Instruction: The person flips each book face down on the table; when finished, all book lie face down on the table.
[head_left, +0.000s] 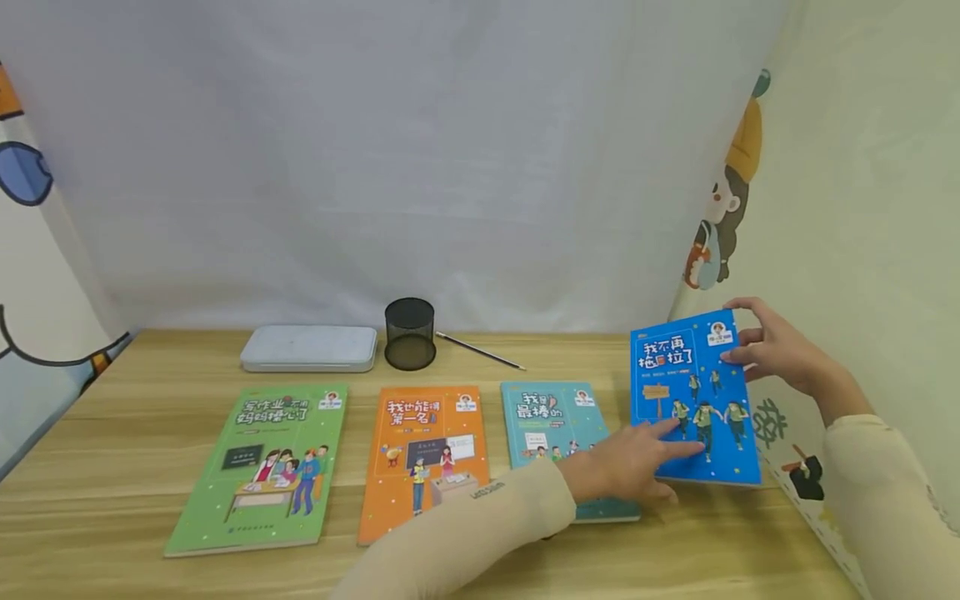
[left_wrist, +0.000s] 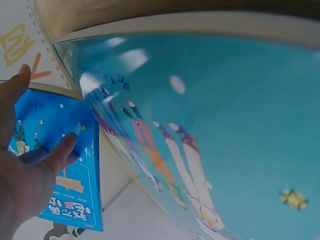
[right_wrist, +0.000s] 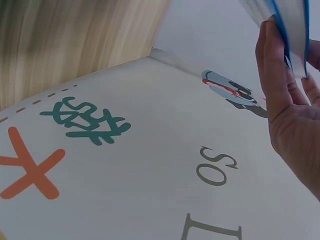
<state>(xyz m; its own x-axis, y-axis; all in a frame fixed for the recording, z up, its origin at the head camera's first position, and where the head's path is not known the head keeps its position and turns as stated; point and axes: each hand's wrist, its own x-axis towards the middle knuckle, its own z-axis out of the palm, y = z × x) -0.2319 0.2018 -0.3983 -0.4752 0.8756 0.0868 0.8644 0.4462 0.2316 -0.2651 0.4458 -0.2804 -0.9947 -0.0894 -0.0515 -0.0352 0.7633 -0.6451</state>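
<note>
While the blue rectangular paperback (head_left: 682, 387) slants lengthwise, the right hand (head_left: 780, 357) grips its upper right. The left hand (head_left: 626, 462), fingers spread, overlaps its lower left.

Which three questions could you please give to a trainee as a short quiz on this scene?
1. Which hand grips the blue book near its upper right corner?
2. True or false: the pencil lies on the table, outside the mesh cup.
3. Besides the blue book, how many books lie on the table?

Key: 1. The right hand. 2. True. 3. Three: green book, orange book, teal book.
</note>
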